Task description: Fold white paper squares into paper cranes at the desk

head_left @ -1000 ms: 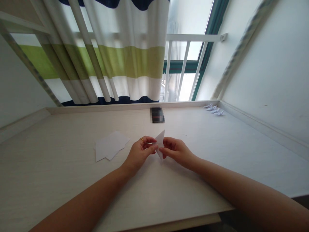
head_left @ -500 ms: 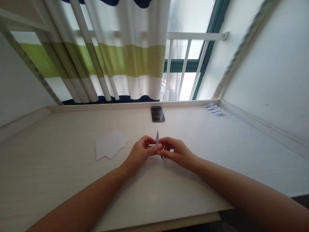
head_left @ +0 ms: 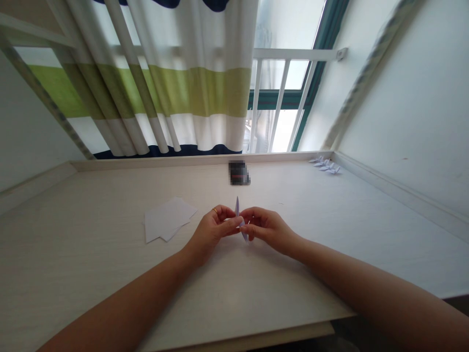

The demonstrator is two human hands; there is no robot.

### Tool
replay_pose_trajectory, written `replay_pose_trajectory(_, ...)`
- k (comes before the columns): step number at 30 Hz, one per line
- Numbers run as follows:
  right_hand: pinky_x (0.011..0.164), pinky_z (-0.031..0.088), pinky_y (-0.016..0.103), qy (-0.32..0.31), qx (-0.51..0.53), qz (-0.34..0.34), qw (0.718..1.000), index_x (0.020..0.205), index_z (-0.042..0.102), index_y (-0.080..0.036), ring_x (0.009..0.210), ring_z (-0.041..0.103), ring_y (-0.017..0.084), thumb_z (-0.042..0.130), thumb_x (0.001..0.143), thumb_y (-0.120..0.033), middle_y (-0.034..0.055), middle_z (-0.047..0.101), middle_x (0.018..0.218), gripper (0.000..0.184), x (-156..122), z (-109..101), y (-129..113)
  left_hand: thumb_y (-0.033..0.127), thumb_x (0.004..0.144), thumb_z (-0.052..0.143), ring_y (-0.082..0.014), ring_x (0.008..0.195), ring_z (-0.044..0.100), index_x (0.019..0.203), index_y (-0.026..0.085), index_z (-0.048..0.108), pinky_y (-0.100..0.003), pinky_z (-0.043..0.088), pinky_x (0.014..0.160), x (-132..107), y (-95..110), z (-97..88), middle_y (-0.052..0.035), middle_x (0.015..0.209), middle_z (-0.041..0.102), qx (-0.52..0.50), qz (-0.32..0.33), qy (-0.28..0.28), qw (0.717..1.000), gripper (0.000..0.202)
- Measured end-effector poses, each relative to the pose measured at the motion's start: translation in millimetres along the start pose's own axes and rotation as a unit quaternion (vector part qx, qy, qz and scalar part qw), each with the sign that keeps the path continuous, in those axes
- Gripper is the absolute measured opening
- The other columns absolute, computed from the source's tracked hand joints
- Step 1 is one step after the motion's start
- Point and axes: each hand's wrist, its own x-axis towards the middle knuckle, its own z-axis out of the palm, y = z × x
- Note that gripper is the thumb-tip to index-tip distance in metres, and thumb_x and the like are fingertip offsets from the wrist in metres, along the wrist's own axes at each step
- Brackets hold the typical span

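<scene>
Both forearms (head_left: 146, 298) slant in over the near edge of the table (head_left: 91, 254), wrists turned inward; the left hand (head_left: 210, 227) and right hand (head_left: 271, 230) pinch a folded white paper (head_left: 237, 206) on edge, around mid-table. Near the far edge, a dark object (head_left: 239, 172) is too pixelated to read.

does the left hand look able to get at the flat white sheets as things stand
Probably yes: the sheets lie close beside the left hand with nothing visible between, though its fingers hold the folded paper and might need freeing first.
</scene>
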Motion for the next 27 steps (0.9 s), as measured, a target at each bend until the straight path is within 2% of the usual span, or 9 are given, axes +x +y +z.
replay_pose_trajectory(11, 0.053, 0.045, 0.024, 0.007, 0.024, 0.019, 0.999, 0.086, 0.056, -0.014, 0.053, 0.053, 0.007, 0.064, 0.066, -0.026, -0.0008, 0.057, 0.068, 0.024, 0.9, -1.7, -0.7, 0.024, 0.061, 0.069, -0.0126, 0.072, 0.061, 0.076, 0.013, 0.051, -0.035, 0.046, 0.081, -0.8, 1.4, 0.5, 0.0002, 0.073, 0.061, -0.002, 0.002, 0.008, 1.000, 0.026)
replay_pose_trajectory(19, 0.056, 0.045, 0.025, 0.020, -0.007, 0.011, 1.000, 0.089, 0.054, -0.014, 0.056, 0.053, 0.008, 0.055, 0.072, -0.023, -0.0001, 0.055, 0.071, 0.019, -0.3, -1.3, -3.1, 0.023, 0.066, 0.065, -0.0134, 0.076, 0.060, 0.079, 0.014, 0.048, -0.034, 0.046, 0.079, -0.7, 2.2, 1.0, -0.0013, 0.078, 0.062, 0.002, 0.011, 0.008, 1.000, 0.023)
replay_pose_trajectory(24, 0.056, 0.044, 0.024, 0.053, -0.045, -0.010, 0.998, 0.090, 0.051, -0.015, 0.061, 0.052, 0.009, 0.044, 0.071, -0.010, 0.0003, 0.054, 0.074, 0.021, 0.9, -1.5, 1.5, 0.019, 0.065, 0.065, -0.0164, 0.081, 0.061, 0.093, 0.018, 0.042, -0.035, 0.046, 0.077, -1.0, 0.6, 2.0, -0.0046, 0.091, 0.062, 0.018, 0.036, -0.008, 0.999, 0.037)
replay_pose_trajectory(27, 0.053, 0.041, 0.023, 0.075, -0.087, -0.017, 0.993, 0.090, 0.052, -0.016, 0.057, 0.048, 0.009, 0.044, 0.068, -0.009, -0.0016, 0.051, 0.068, 0.024, 2.2, -2.1, 5.6, 0.017, 0.064, 0.065, -0.0184, 0.086, 0.060, 0.104, 0.019, 0.040, -0.036, 0.044, 0.079, -1.5, -2.0, 2.9, -0.0077, 0.100, 0.060, 0.030, 0.048, -0.050, 0.997, 0.047)
